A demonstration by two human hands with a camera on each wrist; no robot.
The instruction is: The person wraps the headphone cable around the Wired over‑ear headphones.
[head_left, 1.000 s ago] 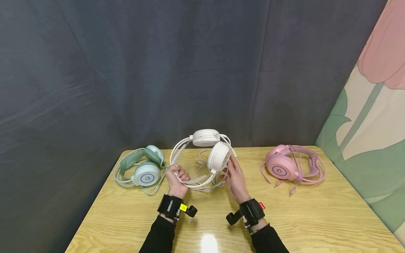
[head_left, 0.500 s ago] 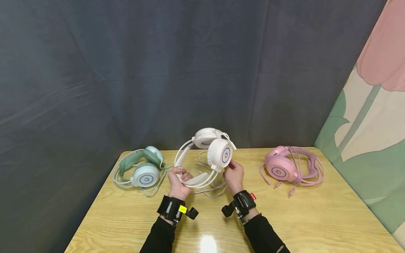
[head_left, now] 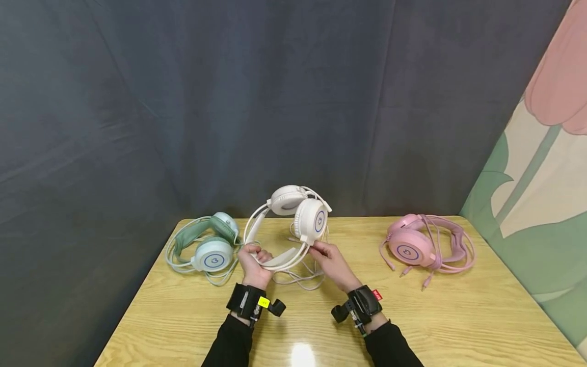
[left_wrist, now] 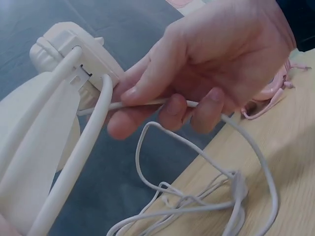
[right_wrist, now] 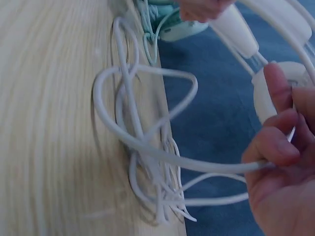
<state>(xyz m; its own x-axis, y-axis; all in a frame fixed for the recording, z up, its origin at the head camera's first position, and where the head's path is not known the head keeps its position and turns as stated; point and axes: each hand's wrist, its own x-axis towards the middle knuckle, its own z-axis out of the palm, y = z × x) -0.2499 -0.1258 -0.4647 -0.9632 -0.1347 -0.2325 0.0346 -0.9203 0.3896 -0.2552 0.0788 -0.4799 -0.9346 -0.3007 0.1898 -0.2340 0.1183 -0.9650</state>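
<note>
White headphones (head_left: pixel 286 262) are held up over the table, tilted, with both ear cups toward the back. My left hand (head_left: pixel 256 265) grips their headband at its lower left. Just under the nearer ear cup (head_left: pixel 311 220), my right hand (head_left: pixel 334 264) pinches the white cable (left_wrist: pixel 160 102) between thumb and fingers, as the left wrist view shows. From the right hand (right_wrist: pixel 283 162) the cable runs down to a tied bundle (right_wrist: pixel 160 184) on the table. A thin microphone boom (head_left: pixel 318 198) sticks out by the farther ear cup.
Green headphones (head_left: pixel 213 255) lie on the wooden table (head_left: pixel 192 326) at the left, close to my left hand. Pink headphones (head_left: pixel 409 248) with a bound cable lie at the right. A dark curtain (head_left: pixel 275 102) hangs right behind the table's back edge.
The white headphones have turned so the near cup's round logo faces outward, then shifted slightly left. My right hand has moved from beside the ear cup to below it, pinching the cable.
</note>
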